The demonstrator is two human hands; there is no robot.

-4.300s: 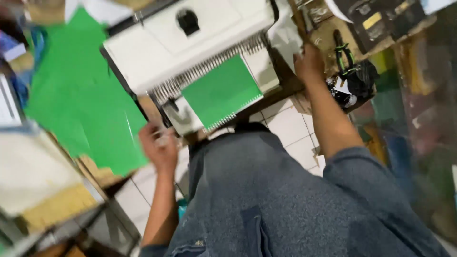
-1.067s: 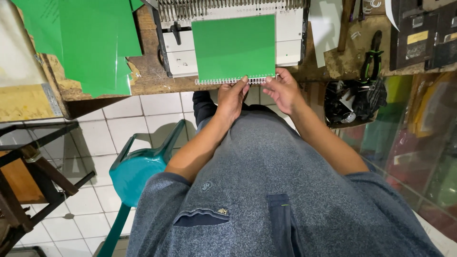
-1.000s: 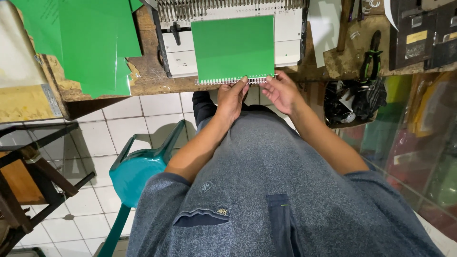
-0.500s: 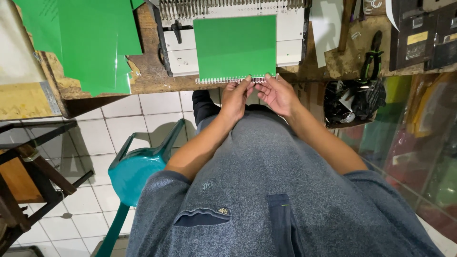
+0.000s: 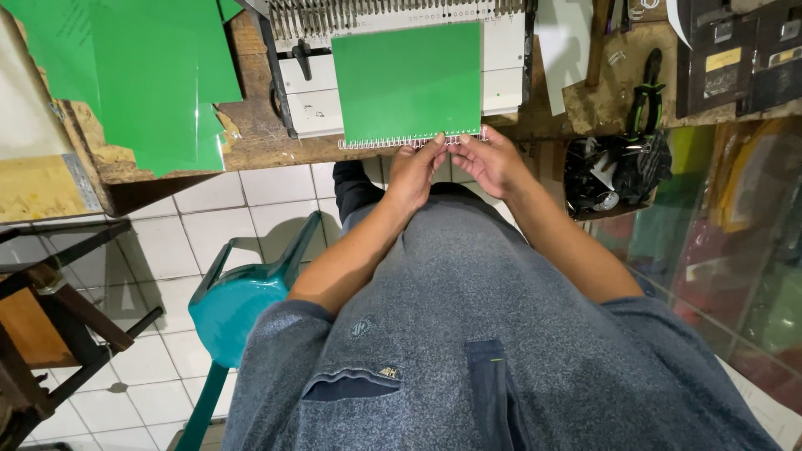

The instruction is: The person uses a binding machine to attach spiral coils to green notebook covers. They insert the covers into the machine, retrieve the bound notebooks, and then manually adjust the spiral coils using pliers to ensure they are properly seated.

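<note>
Both hands have drawn together at the near edge of the green-covered notebook, where its silver wire spiral overhangs the wooden worktop. The left hand and right hand pinch the wire with curled fingertips, closer than a second ago, before the white binding machine.

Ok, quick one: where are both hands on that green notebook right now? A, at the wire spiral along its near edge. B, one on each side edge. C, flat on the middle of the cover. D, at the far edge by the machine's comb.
A: the left hand and the right hand meet with fingertips at the wire spiral along the near edge of the green notebook.
</note>
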